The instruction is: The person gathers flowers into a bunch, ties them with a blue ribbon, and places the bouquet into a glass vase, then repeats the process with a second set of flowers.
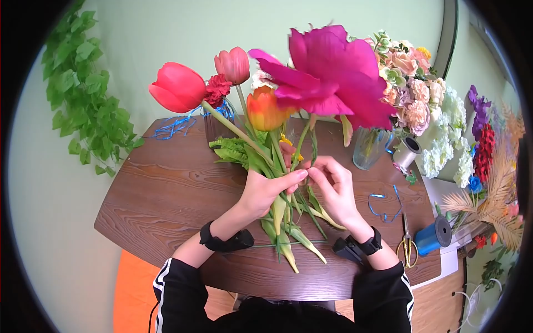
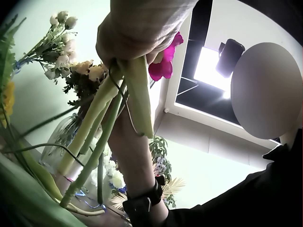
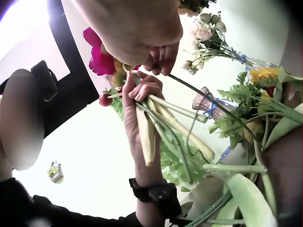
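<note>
My left hand (image 1: 265,191) grips a bunch of artificial flower stems (image 3: 173,125), thumb across the front. Above the grip rise a red tulip (image 1: 177,87), a pink tulip (image 1: 233,65), an orange-yellow tulip (image 1: 266,111) and a large magenta flower (image 1: 338,77). The right hand (image 1: 335,186), close beside the left, pinches a thin dark green stem (image 3: 208,98) between thumb and fingers. In the left wrist view, pale cut stem ends (image 2: 94,123) and a leaf (image 2: 137,99) hang below the left hand. Loose stems and leaves (image 1: 288,244) lie on the table beneath both hands.
Scissors (image 1: 408,247) and a blue ribbon spool (image 1: 433,236) are at the right table edge. A silver ribbon spool (image 1: 408,151) stands behind, near a glass vase (image 1: 369,150) of pale flowers. A curl of blue ribbon (image 1: 385,211) lies nearby. A dark vase (image 1: 217,126) stands at the back.
</note>
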Available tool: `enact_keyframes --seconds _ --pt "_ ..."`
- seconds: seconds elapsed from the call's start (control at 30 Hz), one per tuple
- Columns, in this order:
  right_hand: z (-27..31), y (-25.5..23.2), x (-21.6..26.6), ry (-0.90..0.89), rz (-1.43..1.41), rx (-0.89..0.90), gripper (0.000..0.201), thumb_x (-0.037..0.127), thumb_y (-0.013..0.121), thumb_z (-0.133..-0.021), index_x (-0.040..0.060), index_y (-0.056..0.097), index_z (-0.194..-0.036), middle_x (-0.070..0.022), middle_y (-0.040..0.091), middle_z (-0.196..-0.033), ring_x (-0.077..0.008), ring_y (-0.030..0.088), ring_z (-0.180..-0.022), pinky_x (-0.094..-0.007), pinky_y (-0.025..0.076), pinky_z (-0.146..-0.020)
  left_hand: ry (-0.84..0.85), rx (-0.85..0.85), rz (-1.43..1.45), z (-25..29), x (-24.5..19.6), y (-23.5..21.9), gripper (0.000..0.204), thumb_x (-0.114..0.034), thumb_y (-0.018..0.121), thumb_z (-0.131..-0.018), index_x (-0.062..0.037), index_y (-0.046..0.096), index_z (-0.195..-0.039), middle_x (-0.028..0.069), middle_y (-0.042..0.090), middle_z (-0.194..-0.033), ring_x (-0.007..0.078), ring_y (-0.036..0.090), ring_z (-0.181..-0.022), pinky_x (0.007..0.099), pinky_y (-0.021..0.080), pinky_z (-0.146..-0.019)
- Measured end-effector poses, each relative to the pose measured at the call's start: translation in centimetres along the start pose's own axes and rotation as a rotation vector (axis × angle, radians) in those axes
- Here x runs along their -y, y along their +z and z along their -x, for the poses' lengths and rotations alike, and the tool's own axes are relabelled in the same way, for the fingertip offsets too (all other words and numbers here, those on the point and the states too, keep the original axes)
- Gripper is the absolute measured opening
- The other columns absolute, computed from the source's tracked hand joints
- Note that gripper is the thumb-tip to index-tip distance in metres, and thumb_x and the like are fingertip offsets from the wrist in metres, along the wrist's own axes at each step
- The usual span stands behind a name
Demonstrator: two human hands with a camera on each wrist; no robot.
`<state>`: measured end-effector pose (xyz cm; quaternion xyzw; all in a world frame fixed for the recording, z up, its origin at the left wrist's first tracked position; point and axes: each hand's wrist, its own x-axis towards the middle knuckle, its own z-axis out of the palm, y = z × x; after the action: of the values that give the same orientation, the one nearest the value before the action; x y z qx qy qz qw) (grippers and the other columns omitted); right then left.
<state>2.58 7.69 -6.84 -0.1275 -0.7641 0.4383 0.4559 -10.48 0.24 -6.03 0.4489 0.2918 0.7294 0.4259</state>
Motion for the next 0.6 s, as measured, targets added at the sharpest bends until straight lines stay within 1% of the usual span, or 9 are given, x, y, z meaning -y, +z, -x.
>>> enact_keyframes --seconds 0.07,0.17,0.2,0.3,0.4,0.5,0.53,0.57,0.6 --pt "-0.1 -0.3 0.4 0.029 -0.032 -0.026 0.013 0.006 0.054 -0.080 -0.0015 0.055 -0.090 -0.0053 0.057 -0.070 -0.0078 0.053 -0.061 -0.0220 0.043 -0.057 0.014 -0.007 -0.014 0.0 0.1 0.0 0.035 0.005 0.061 -0.070 -0.0025 0.041 -0.098 -0.0004 0.042 -0.068 0.0070 0.045 -0.051 0.0188 0.037 -0.043" --pt "-0.5 -1.0 1.1 0.034 0.070 0.009 0.012 0.006 0.054 -0.079 -0.0019 0.055 -0.089 -0.0048 0.057 -0.070 -0.0069 0.053 -0.062 -0.0210 0.042 -0.056 0.023 -0.025 0.004 0.2 -0.6 0.1 0.036 0.007 0.060 -0.069 -0.0020 0.041 -0.099 -0.0008 0.041 -0.067 0.0067 0.044 -0.049 0.0192 0.035 -0.041" --pt "-0.8 -1.1 1.4 0.016 0.135 0.013 0.012 0.007 0.055 -0.078 -0.0018 0.055 -0.087 -0.0040 0.056 -0.068 -0.0061 0.051 -0.060 -0.0206 0.040 -0.054 0.024 -0.027 0.011 0.3 -1.1 0.2 0.036 0.008 0.060 -0.069 -0.0019 0.041 -0.099 -0.0008 0.041 -0.067 0.0065 0.043 -0.048 0.0193 0.034 -0.041" --pt "-1.1 -1.5 0.2 0.177 0.173 0.023 0.011 0.007 0.056 -0.078 -0.0008 0.056 -0.085 -0.0018 0.055 -0.067 -0.0046 0.048 -0.058 -0.0189 0.039 -0.051 0.025 -0.008 0.031 0.9 -1.8 0.3 0.034 0.009 0.058 -0.071 -0.0019 0.042 -0.099 -0.0008 0.039 -0.065 0.0056 0.041 -0.046 0.0194 0.031 -0.040" --pt "-1.3 -1.6 -1.0 0.248 0.024 -0.034 0.010 0.008 0.057 -0.078 0.0011 0.055 -0.086 0.0011 0.054 -0.069 -0.0024 0.046 -0.057 -0.0167 0.037 -0.051 0.059 0.037 0.053 1.1 -2.1 0.4 0.030 0.009 0.054 -0.072 -0.0020 0.043 -0.098 -0.0011 0.038 -0.063 0.0055 0.040 -0.046 0.0198 0.031 -0.041" --pt "-1.2 -1.6 -0.2 0.087 -0.156 -0.162 0.010 0.008 0.057 -0.079 0.0028 0.054 -0.088 0.0037 0.053 -0.072 -0.0011 0.045 -0.059 -0.0152 0.037 -0.051 0.036 -0.010 0.057 0.9 -1.8 0.2 0.028 0.009 0.053 -0.073 -0.0019 0.043 -0.097 -0.0011 0.039 -0.063 0.0054 0.039 -0.046 0.0207 0.031 -0.042" --pt "-1.0 -1.7 0.0 -0.009 -0.129 -0.209 0.012 0.007 0.057 -0.079 0.0028 0.052 -0.090 0.0036 0.052 -0.074 -0.0015 0.046 -0.060 -0.0152 0.038 -0.051 0.054 0.046 0.061 0.8 -1.7 -0.1 0.027 0.007 0.051 -0.075 -0.0019 0.043 -0.100 -0.0003 0.041 -0.067 0.0061 0.041 -0.048 0.0208 0.033 -0.044" --pt "-0.8 -1.5 0.6 -0.083 -0.180 -0.267 0.013 0.003 0.056 -0.078 0.0016 0.050 -0.089 0.0010 0.052 -0.076 -0.0026 0.047 -0.061 -0.0147 0.039 -0.052 0.062 0.041 0.049 0.7 -1.5 -0.1 0.028 0.005 0.051 -0.076 -0.0019 0.043 -0.101 0.0000 0.042 -0.069 0.0064 0.042 -0.049 0.0207 0.034 -0.045" --pt "-0.4 -1.6 1.1 -0.154 -0.187 -0.285 0.013 0.001 0.055 -0.078 0.0010 0.049 -0.090 -0.0011 0.052 -0.077 -0.0037 0.048 -0.062 -0.0153 0.040 -0.052 0.071 0.036 0.037 0.6 -1.2 0.1 0.028 0.004 0.051 -0.077 -0.0019 0.043 -0.103 0.0004 0.042 -0.071 0.0066 0.043 -0.050 0.0205 0.034 -0.046"
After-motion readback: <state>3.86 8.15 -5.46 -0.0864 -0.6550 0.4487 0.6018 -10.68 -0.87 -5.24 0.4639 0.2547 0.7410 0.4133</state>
